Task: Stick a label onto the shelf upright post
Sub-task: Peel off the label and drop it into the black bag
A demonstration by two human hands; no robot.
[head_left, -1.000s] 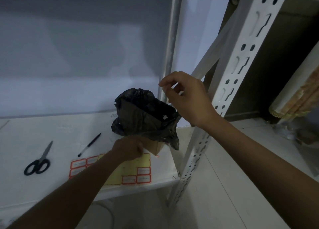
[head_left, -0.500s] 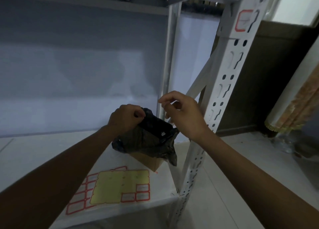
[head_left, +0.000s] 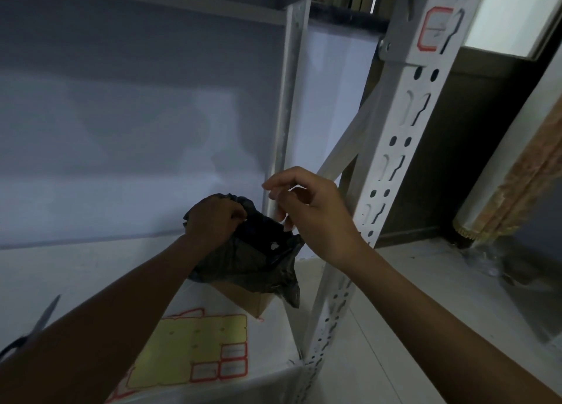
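Fingers of the left hand (head_left: 214,221) curl tightly around the gathered top of the black bag (head_left: 258,260), the forearm reaching up from lower left. The right hand (head_left: 316,218) is raised just beside the rear post (head_left: 289,99) with fingers bent and thumb near forefinger; whether they pinch anything cannot be told. A red-bordered label (head_left: 434,28) sits high on the front upright post (head_left: 404,136).

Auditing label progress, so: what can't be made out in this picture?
Head view:
Right hand: whether it pinches a label, too small.
Label on post: writing blurred.
Box: mostly covered by black bag.
Scissors: cut by left edge, hidden behind left forearm.
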